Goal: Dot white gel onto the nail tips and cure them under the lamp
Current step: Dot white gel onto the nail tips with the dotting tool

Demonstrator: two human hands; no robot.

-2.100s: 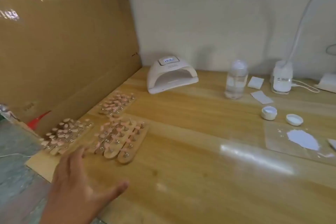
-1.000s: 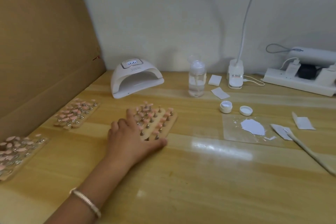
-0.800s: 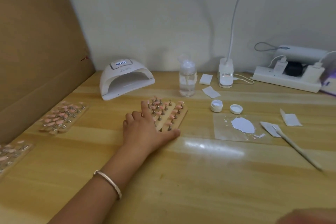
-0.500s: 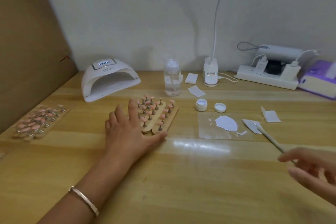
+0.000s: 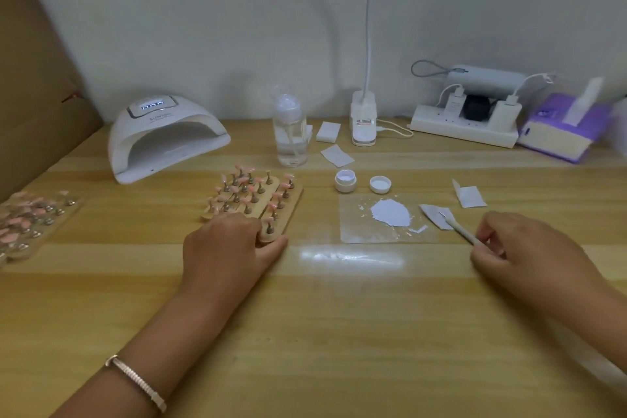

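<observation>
While the pink nail tips (image 5: 251, 187) on the wooden holder (image 5: 287, 213) show no white marks that you can make out, treat the dotting step as not yet begun. At far left, spare trays (image 5: 32, 219) of tips lie waiting; they are too blurred to check for dots. The curing lamp (image 5: 163, 137) stands behind the holder with its display lit and nothing visible in its bay, so curing is also left to do. Your left hand (image 5: 225, 249) grips the near end of the holder, fingers curled over it and thumb along its edge. Preparation appears complete. The gel pot (image 5: 345, 180) stands uncapped with its lid (image 5: 380, 184) just beside it, and a patch of white gel (image 5: 390, 213) lies on the clear palette sheet (image 5: 353, 232). Your right hand (image 5: 524, 256) pinches the handle of the dotting tool (image 5: 456, 230), whose tip lies over a paper scrap (image 5: 434, 215) just right of the gel. The likely next action is to load the tip, then dot each nail.

The surface (image 5: 339, 332) is pale striped wood with a glossy reflection. A cardboard panel (image 5: 37, 78) closes the left side, and a plain pale wall (image 5: 237, 27) runs behind. Along the wall stand a clear bottle (image 5: 291, 134), a desk-lamp base (image 5: 363, 124), a power strip (image 5: 464, 128) with plugs, and a purple box (image 5: 561, 129).
</observation>
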